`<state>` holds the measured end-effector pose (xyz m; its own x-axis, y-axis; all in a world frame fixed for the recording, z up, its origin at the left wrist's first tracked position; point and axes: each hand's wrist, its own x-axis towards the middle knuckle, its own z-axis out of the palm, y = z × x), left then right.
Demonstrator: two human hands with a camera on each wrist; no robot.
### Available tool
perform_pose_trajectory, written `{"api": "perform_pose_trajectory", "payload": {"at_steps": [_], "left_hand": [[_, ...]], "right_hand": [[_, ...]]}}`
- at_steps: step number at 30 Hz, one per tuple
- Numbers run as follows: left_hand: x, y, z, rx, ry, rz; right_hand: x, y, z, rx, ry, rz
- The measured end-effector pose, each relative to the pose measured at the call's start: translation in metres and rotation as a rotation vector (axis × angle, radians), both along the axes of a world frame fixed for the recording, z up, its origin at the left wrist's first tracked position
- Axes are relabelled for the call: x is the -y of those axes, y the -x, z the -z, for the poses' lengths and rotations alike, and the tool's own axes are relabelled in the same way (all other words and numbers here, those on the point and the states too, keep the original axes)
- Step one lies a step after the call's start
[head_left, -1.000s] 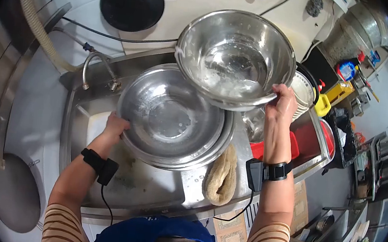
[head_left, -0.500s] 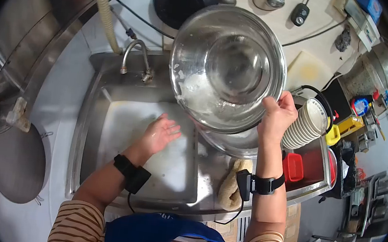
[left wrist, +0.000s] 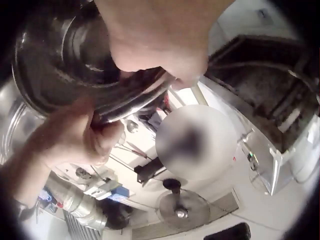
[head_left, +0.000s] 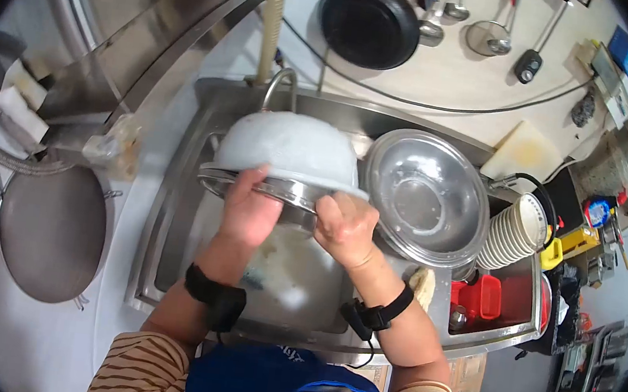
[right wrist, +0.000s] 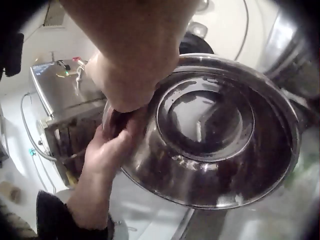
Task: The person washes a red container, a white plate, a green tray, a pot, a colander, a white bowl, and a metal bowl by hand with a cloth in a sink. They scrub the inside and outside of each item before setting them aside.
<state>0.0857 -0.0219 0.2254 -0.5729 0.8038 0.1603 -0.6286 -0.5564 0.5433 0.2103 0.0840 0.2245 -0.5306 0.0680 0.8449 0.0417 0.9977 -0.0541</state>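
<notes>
A stainless steel basin point(head_left: 288, 147) is tipped over the sink, its pale underside up toward the head view and its rim toward the person. My left hand point(head_left: 249, 208) grips that near rim, the thumb side lying over it. Close beside it, my right hand point(head_left: 347, 227) holds the same rim with curled fingers. The right wrist view looks into the basin's shiny inside point(right wrist: 210, 125). To the right, more steel basins point(head_left: 430, 198) sit stacked, open side up, on the sink's ledge. Below the hands, the sink point(head_left: 282, 270) has cloudy wet patches on its bottom.
Right of the stacked basins, white bowls point(head_left: 511, 234) lean in a row, with a red container point(head_left: 487, 295) nearby. A tan scrubber point(head_left: 422, 286) lies by the stack. The faucet point(head_left: 281, 88) stands behind the tipped basin. A black pan point(head_left: 368, 24) hangs at the back.
The upper basin has swung left from above the stack and turned over the sink. My left hand, loose half a second ago, now grips its rim. The other basins have moved right out of the sink.
</notes>
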Motion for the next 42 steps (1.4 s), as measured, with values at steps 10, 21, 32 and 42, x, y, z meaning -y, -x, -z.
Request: {"api": "perform_pose_trajectory", "payload": {"at_steps": [10,21,32,42], "left_hand": [[0.054,-0.021,0.101,0.148,0.535,0.072],[0.077,-0.018,0.152,-0.367,0.832,0.204],[0.08,-0.017,0.161,-0.434,0.86,0.161],[0.105,0.05,0.157,-0.41,0.923,0.456]], "right_hand": [[0.048,0.004,0.076,0.316,0.782,-0.008],[0.065,0.048,0.111,0.717,1.096,0.249],[0.058,0.053,0.126,0.695,1.567,0.331],[0.02,0.049,0.125,0.285,0.562,-0.161]]}}
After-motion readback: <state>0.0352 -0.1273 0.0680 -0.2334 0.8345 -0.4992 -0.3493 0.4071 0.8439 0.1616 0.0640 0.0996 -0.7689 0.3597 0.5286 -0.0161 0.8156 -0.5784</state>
